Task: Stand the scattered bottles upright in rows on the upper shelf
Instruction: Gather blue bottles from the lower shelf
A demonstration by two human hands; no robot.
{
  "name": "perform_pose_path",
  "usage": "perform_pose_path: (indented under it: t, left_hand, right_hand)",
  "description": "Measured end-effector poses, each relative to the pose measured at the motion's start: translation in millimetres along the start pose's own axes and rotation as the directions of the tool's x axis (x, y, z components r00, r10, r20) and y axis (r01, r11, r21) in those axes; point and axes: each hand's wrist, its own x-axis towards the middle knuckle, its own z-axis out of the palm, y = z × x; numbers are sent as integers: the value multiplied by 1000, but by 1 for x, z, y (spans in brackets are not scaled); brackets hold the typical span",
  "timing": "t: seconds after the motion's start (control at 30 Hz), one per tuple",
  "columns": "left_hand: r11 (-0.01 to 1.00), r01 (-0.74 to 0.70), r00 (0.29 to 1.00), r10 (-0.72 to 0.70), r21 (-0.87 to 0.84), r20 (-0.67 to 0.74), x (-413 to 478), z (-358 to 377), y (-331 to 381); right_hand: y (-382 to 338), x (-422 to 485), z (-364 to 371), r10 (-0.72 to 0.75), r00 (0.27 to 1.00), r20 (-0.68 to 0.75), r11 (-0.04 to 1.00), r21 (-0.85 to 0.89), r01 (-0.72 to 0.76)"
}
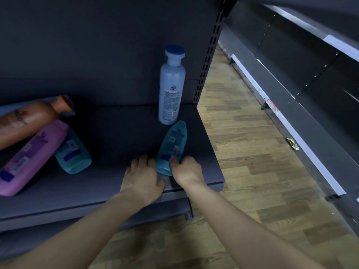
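A teal bottle [172,140] lies flat near the front right of the dark shelf [120,133], its cap end pointing to the back. My left hand [143,175] brackets its near left corner with index finger and thumb. My right hand [187,171] grips its near right side, thumb on top. Just behind it, a tall pale blue bottle [171,90] with a blue cap stands upright by the back panel. At the left, an orange bottle [29,121], a purple bottle [29,158] and a second teal bottle [74,156] lie in a heap.
A perforated upright post [209,55] ends the shelf on the right. Past it there is wooden floor [242,152] and another dark shelving unit [291,84] with white edge strips. A lower shelf edge [97,214] juts out below my arms.
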Motion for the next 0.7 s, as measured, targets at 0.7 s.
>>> perform_pose_path:
  t: [0.7]
  left_hand:
    - [1000, -21, 994, 21, 6, -108, -25, -5, -41]
  right_hand:
    - [-28, -11, 31, 184, 960, 212, 839, 475, -266]
